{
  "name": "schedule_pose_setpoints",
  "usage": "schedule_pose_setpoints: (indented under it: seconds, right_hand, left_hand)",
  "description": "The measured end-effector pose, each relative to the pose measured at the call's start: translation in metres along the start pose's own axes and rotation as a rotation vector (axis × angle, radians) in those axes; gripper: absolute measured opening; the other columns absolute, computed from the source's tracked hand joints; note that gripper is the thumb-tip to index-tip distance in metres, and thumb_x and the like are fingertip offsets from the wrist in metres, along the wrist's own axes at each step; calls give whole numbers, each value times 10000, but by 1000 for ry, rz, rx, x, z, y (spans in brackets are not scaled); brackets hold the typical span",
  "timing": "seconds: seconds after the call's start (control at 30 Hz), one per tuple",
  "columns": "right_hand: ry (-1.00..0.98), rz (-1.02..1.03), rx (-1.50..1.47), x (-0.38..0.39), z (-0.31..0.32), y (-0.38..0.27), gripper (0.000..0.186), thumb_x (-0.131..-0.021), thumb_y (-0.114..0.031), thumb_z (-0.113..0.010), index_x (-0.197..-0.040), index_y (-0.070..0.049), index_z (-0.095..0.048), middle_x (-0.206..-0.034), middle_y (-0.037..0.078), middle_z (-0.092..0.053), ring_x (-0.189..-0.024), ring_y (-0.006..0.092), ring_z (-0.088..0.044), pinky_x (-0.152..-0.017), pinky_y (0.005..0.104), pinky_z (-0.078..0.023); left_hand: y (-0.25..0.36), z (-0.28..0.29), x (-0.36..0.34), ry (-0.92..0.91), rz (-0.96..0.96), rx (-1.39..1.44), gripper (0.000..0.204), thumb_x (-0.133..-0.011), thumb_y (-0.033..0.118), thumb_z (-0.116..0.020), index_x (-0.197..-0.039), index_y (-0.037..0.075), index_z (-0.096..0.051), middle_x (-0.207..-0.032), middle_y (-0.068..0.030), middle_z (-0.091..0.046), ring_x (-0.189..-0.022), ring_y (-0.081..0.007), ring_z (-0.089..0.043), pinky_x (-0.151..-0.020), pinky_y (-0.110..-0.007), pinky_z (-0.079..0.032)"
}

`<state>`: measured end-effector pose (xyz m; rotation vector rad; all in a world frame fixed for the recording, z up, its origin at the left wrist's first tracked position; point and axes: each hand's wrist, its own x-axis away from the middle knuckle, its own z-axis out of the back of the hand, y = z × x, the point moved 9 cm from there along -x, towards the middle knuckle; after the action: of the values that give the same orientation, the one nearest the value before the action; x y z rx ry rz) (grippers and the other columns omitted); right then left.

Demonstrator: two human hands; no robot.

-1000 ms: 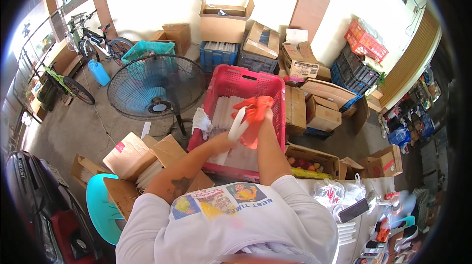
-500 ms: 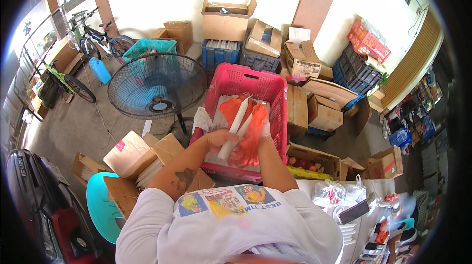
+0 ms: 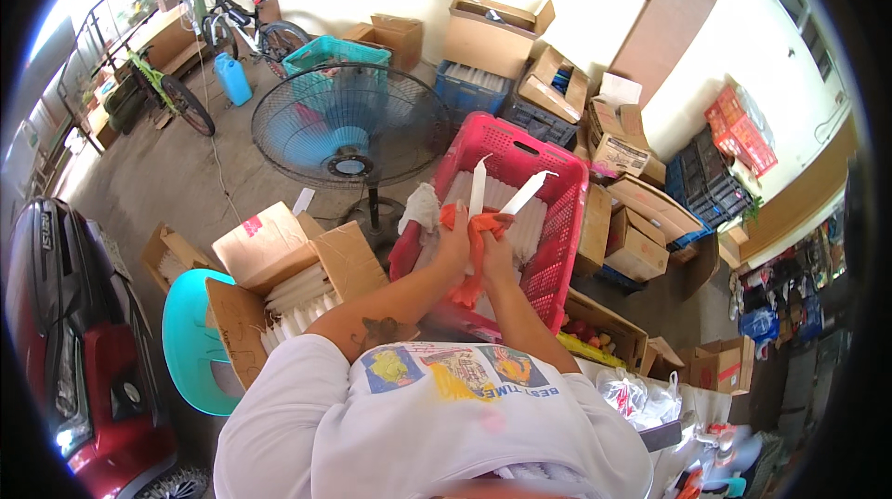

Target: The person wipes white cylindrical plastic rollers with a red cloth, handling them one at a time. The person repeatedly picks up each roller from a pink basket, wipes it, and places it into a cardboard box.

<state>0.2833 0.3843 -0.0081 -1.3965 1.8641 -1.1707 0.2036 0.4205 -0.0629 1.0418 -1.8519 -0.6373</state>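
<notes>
Two white candles with wicks stick up from my hands over a pink crate (image 3: 564,262). One candle (image 3: 478,185) stands nearly upright; the other candle (image 3: 528,194) leans to the right. A soft orange cloth (image 3: 472,287) is bunched round their lower parts and hangs down below my fingers. My left hand (image 3: 454,241) is closed on the cloth and the upright candle. On the other side, my right hand (image 3: 495,246) is closed round the cloth and the leaning candle. More white candles (image 3: 528,234) lie in the crate beneath. A whitish rag (image 3: 420,208) drapes over the crate's left rim.
A black standing fan (image 3: 349,164) is left of the crate. An open carton of candles (image 3: 297,299) rests on a turquoise chair (image 3: 190,360) at lower left. Cartons and crates stack along the back wall and right. A dark red vehicle (image 3: 111,406) stands far left.
The candles, held close together and slanted before, now spread apart at their tips. The orange cloth, draped loosely over my right hand earlier, is gathered round them. My view has shifted.
</notes>
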Motion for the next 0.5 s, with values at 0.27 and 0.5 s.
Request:
schedule_pose_setpoints:
  seconds: [0.27,0.5]
  right_hand:
    - [-372,-116,344,22,-16,-10,438,-760,11,-557,-1190,-44,-487,-1015,71,-575,-928,155,-576,-803,285,-486]
    - [-593,-363,554,16,-18,7,477,-701,-34,-601,-1167,-11,-500,-973,76,-586,-892,170,-590,-784,319,-502]
  left_hand:
    - [95,-17,-5,-290,-474,-555,693,-792,365,-743,-1294,-5,-440,-1168,-133,-554,-1038,-191,-546,-895,-335,-429]
    - [152,-36,69,-493,-251,-189,280,-882,258,-637,-1062,47,-596,-1026,-107,-635,-1004,-174,-574,-833,-347,-469]
